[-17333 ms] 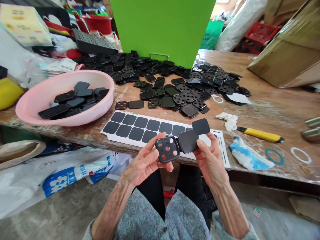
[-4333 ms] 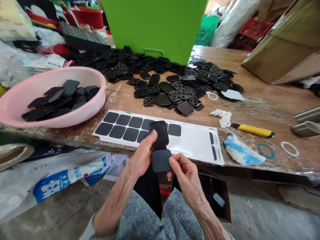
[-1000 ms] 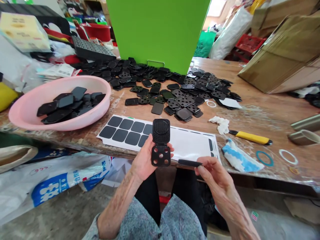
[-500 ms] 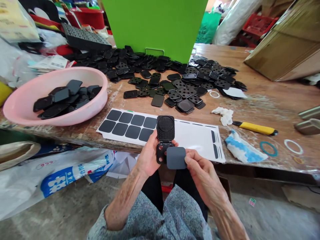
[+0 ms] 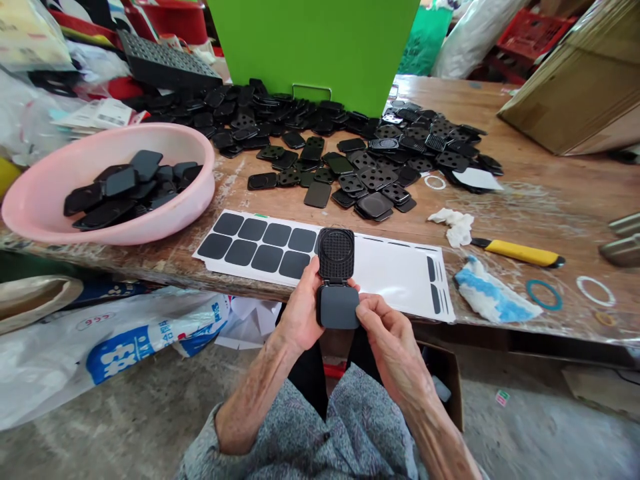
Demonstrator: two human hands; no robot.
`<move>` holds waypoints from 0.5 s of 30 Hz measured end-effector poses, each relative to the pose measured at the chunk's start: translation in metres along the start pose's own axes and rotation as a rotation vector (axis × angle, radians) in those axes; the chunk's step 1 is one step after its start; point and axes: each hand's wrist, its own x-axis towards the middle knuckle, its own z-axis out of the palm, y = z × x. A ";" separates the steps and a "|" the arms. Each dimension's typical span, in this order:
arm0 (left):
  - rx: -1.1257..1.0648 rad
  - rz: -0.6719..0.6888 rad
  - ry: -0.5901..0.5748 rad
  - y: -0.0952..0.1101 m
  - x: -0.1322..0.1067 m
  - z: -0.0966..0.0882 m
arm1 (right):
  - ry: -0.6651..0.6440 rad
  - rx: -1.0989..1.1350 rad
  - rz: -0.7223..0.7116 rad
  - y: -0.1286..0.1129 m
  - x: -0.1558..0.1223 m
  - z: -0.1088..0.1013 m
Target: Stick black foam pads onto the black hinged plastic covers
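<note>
My left hand (image 5: 300, 313) grips a black hinged plastic piece (image 5: 337, 255) just in front of the table edge, its gridded half standing up. A dark grey square pad (image 5: 339, 307) lies over the lower half, and my right hand (image 5: 387, 333) pinches its right edge with fingers closed. Behind the hands, a white backing sheet (image 5: 395, 273) on the wooden table (image 5: 525, 207) carries several more grey pads (image 5: 260, 243) at its left end.
A pink basin (image 5: 45, 200) with black pieces sits at left. A heap of black plastic pieces (image 5: 350, 153) spreads before a green panel (image 5: 315, 47). A yellow-handled knife (image 5: 517, 252), white and blue rags, and rubber rings lie right. A cardboard box (image 5: 575, 87) is far right.
One second ago my right hand held the grey pad edge-on beside the piece. It has moved left, and the pad now covers the holed lower half.
</note>
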 end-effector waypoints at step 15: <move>0.018 0.040 0.062 -0.002 0.000 0.000 | 0.010 -0.015 -0.008 0.004 0.001 0.000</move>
